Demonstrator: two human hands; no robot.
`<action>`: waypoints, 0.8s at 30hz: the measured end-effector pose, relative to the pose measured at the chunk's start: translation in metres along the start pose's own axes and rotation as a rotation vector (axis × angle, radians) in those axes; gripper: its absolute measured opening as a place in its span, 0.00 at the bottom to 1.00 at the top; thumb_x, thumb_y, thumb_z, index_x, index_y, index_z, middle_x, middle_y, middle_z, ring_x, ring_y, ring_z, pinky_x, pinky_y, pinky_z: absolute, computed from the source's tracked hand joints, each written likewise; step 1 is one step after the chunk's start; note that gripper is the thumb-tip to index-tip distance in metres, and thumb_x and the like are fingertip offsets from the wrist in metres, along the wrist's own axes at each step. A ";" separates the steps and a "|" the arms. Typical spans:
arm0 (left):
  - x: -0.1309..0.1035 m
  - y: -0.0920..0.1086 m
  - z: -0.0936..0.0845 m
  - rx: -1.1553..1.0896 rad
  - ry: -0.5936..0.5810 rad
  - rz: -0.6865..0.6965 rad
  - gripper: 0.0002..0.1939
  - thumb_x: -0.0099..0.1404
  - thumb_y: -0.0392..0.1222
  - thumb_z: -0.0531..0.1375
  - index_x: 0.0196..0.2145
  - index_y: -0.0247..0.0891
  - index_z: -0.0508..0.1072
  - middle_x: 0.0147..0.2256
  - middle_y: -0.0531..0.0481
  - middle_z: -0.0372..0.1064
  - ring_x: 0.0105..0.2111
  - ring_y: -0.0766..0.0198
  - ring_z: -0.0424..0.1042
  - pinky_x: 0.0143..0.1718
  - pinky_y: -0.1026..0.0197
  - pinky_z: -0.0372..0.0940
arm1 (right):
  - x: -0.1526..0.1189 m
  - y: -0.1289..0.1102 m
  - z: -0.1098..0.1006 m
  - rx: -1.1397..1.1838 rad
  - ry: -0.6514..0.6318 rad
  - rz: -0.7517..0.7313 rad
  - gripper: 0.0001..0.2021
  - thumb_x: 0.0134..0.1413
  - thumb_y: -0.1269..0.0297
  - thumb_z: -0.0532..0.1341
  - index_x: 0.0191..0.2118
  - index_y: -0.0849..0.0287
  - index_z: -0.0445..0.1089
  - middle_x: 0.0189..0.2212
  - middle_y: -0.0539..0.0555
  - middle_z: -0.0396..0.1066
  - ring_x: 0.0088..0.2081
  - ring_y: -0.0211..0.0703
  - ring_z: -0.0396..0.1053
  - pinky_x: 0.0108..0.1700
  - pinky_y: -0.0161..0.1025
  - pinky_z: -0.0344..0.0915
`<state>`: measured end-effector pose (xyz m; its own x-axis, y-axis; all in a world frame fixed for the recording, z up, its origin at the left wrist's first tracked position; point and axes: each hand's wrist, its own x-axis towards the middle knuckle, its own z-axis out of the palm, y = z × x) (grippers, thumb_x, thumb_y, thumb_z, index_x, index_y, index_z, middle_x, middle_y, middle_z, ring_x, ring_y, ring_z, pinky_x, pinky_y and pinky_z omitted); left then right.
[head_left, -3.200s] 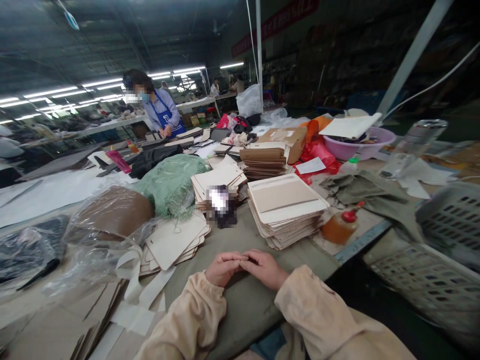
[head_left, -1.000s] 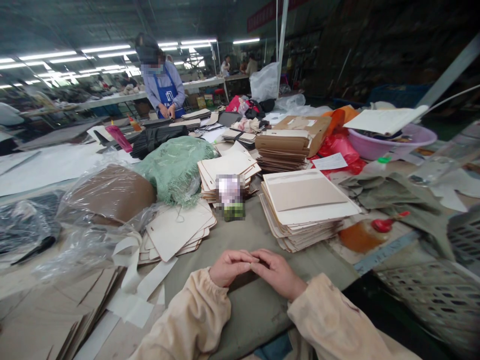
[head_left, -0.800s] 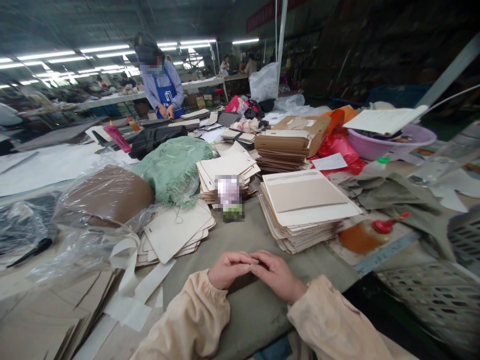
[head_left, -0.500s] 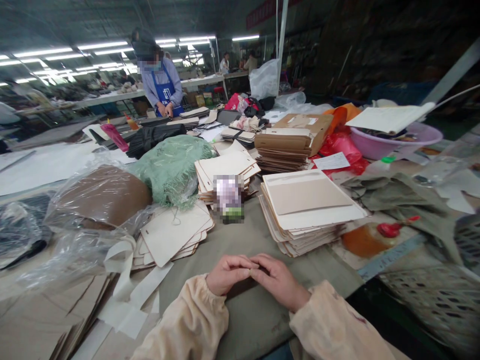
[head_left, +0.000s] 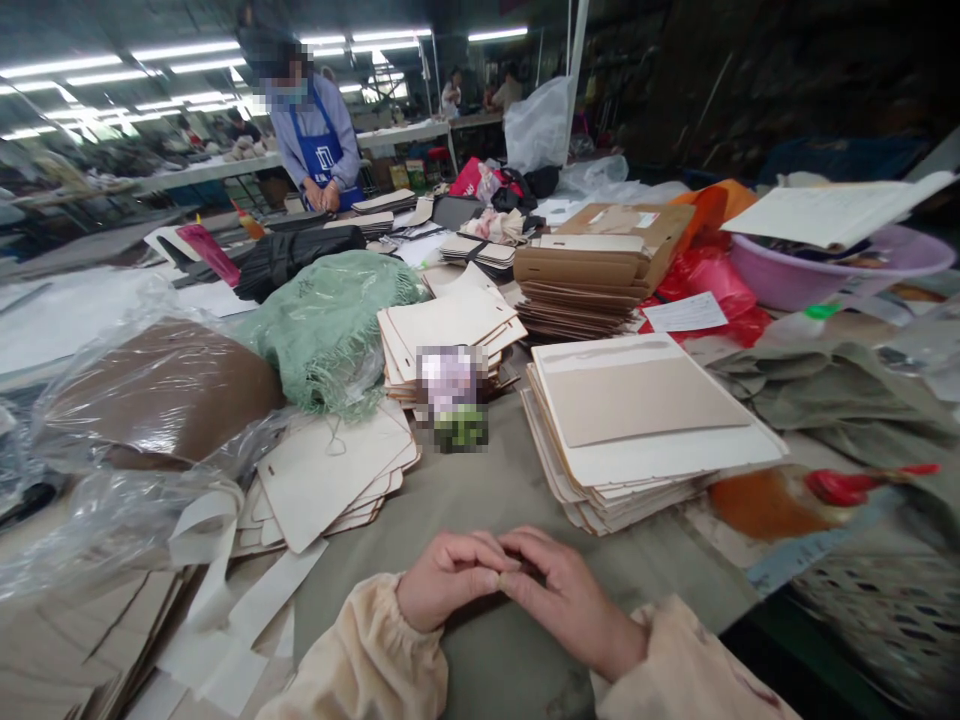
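My left hand [head_left: 455, 577] and my right hand [head_left: 562, 597] meet at the fingertips over the grey-green cloth [head_left: 480, 500] near the front edge. The fingers of each are closed together and bent; whether anything small lies between them is hidden. Just beyond my right hand is a stack of white and beige panels [head_left: 645, 410]. Past my left hand lies a looser pile of cream panels [head_left: 337, 475]. A partly pixelated purple and green item [head_left: 452, 395] stands in front of another panel stack [head_left: 450, 325].
Plastic-wrapped brown material [head_left: 161, 395] and a green cloth bundle [head_left: 337, 320] lie left. On the right are an orange bottle with a red cap [head_left: 780, 500], a perforated basket [head_left: 885, 610] and a purple basin [head_left: 832, 265]. A person in a blue apron [head_left: 322, 150] stands behind.
The view has shifted and tilted slightly, so the surrounding things sit a little differently. Both my hands keep the same touching pose.
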<state>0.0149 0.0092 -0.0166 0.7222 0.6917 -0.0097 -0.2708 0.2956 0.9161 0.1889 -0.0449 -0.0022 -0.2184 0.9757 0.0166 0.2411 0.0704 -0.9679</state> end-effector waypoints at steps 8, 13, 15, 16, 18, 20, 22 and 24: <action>0.000 0.001 0.001 -0.025 -0.005 0.006 0.09 0.59 0.31 0.63 0.36 0.40 0.80 0.34 0.46 0.74 0.38 0.63 0.72 0.45 0.58 0.65 | 0.000 -0.002 -0.002 0.013 -0.011 0.014 0.08 0.59 0.61 0.59 0.43 0.55 0.70 0.36 0.50 0.68 0.38 0.38 0.67 0.39 0.33 0.61; 0.000 0.000 0.001 -0.023 0.006 -0.017 0.10 0.59 0.30 0.63 0.36 0.41 0.80 0.34 0.45 0.74 0.39 0.62 0.73 0.45 0.57 0.65 | 0.000 -0.001 -0.001 0.021 -0.015 0.033 0.08 0.59 0.62 0.60 0.43 0.54 0.69 0.37 0.49 0.69 0.38 0.38 0.67 0.39 0.33 0.62; 0.001 0.001 0.001 -0.019 0.008 -0.027 0.10 0.59 0.30 0.62 0.36 0.41 0.80 0.34 0.45 0.74 0.39 0.61 0.73 0.45 0.57 0.65 | 0.000 0.000 -0.001 0.026 -0.024 0.036 0.08 0.58 0.63 0.60 0.44 0.54 0.69 0.37 0.49 0.69 0.39 0.38 0.67 0.40 0.32 0.62; 0.001 0.001 0.001 -0.016 0.009 -0.031 0.10 0.59 0.30 0.62 0.37 0.41 0.80 0.35 0.45 0.74 0.39 0.62 0.73 0.45 0.57 0.65 | 0.000 0.001 -0.001 0.028 -0.027 0.038 0.08 0.58 0.64 0.60 0.44 0.54 0.69 0.37 0.49 0.69 0.39 0.38 0.67 0.40 0.33 0.61; 0.000 0.001 0.000 -0.011 0.012 -0.036 0.10 0.59 0.30 0.62 0.37 0.41 0.80 0.35 0.45 0.74 0.39 0.61 0.73 0.44 0.57 0.66 | 0.000 0.001 -0.001 0.029 -0.032 0.039 0.08 0.58 0.64 0.60 0.44 0.54 0.69 0.38 0.49 0.69 0.39 0.38 0.66 0.40 0.33 0.61; 0.000 0.002 0.000 -0.002 0.007 -0.044 0.10 0.59 0.31 0.62 0.37 0.40 0.80 0.35 0.44 0.74 0.39 0.60 0.73 0.45 0.56 0.65 | 0.000 0.002 -0.001 0.032 -0.033 0.037 0.08 0.59 0.64 0.59 0.44 0.54 0.69 0.38 0.50 0.69 0.40 0.38 0.66 0.41 0.33 0.61; 0.001 0.003 0.000 0.003 -0.003 -0.053 0.10 0.60 0.31 0.62 0.38 0.40 0.80 0.35 0.43 0.74 0.40 0.59 0.72 0.46 0.55 0.65 | 0.000 0.001 -0.002 0.035 -0.034 0.035 0.08 0.59 0.63 0.59 0.44 0.55 0.69 0.38 0.50 0.69 0.40 0.38 0.66 0.41 0.33 0.61; 0.001 0.005 0.000 -0.004 -0.016 -0.054 0.09 0.60 0.32 0.62 0.38 0.39 0.80 0.36 0.43 0.74 0.39 0.59 0.72 0.46 0.55 0.65 | 0.000 0.000 -0.003 0.033 -0.032 0.038 0.07 0.60 0.63 0.58 0.43 0.55 0.69 0.38 0.50 0.68 0.39 0.38 0.66 0.41 0.33 0.61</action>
<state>0.0143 0.0110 -0.0123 0.7455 0.6645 -0.0524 -0.2341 0.3347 0.9128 0.1918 -0.0443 -0.0014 -0.2403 0.9703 -0.0275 0.2182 0.0264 -0.9756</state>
